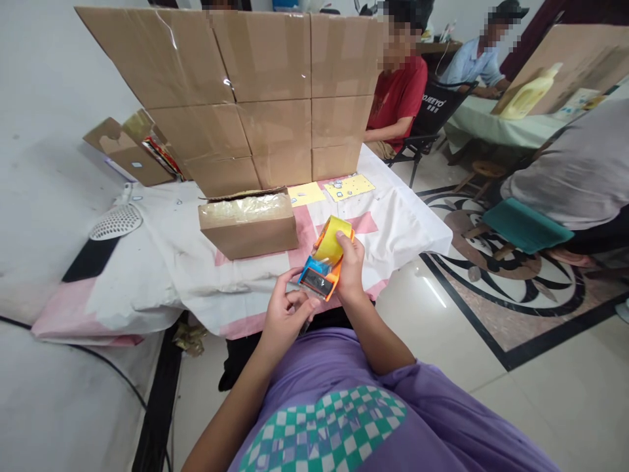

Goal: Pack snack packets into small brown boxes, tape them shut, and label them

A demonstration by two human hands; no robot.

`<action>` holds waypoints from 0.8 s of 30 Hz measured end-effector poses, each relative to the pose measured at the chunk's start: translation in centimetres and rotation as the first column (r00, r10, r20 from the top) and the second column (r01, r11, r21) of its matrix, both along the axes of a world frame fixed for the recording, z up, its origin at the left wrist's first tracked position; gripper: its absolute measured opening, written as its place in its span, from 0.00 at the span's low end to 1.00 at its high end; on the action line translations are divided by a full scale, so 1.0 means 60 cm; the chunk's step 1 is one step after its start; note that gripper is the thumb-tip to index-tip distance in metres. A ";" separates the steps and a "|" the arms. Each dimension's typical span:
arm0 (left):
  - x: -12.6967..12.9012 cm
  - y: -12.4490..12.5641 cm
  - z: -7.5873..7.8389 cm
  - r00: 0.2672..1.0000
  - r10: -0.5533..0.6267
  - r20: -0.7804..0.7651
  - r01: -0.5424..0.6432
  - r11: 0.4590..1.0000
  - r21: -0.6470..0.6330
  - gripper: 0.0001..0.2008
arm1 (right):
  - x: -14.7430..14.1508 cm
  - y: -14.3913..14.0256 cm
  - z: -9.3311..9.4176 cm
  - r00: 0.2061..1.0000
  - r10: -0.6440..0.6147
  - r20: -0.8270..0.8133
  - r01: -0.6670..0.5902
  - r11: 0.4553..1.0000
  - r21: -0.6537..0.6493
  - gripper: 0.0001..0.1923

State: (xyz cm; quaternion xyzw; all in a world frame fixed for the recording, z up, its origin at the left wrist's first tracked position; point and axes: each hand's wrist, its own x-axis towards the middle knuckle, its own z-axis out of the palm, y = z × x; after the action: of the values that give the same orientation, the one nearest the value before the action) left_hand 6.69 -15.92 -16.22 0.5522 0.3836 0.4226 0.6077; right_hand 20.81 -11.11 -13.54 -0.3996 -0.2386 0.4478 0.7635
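My right hand (pixel 350 263) is wrapped round an orange and blue tape dispenser (pixel 318 280) loaded with a yellow-looking roll of tape (pixel 333 240). It is held above the table's front edge. Close by its cutting end is my left hand (pixel 289 307), thumb and fingers curled together at the lower edge. A bit of clear film shows there, but what the fingers pinch is too small to make out. Beyond both hands, a brown cardboard box (pixel 249 226) stands on the cloth, its top covered with shiny tape.
A wall of stacked cardboard boxes (pixel 275 95) rises at the table's back. Yellow cards (pixel 350 187) lie before it on the white and pink cloth (pixel 393 210). At left are a white perforated object (pixel 116 221) and an open carton (pixel 132 154). Other people sit to the right.
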 end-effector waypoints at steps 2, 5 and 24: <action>0.000 -0.004 0.004 0.999 -0.041 0.009 0.041 0.999 -0.035 0.36 | 0.004 -0.002 0.001 1.000 0.008 -0.012 -0.008 1.000 0.001 0.13; 0.003 -0.008 0.009 0.998 -0.056 0.027 0.056 0.998 -0.026 0.33 | 0.007 -0.005 0.002 0.999 0.016 -0.028 -0.015 1.000 0.010 0.12; 0.016 -0.002 -0.013 0.984 -0.049 0.171 0.052 0.999 -0.011 0.30 | 0.001 -0.008 -0.013 0.984 0.092 -0.152 -0.101 0.993 -0.053 0.12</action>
State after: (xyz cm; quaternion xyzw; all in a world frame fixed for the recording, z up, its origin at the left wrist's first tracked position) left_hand 7.62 -16.05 -17.02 0.5188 0.3194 0.4499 0.6531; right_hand 20.88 -11.62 -14.33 -0.3760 -0.1860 0.5199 0.7441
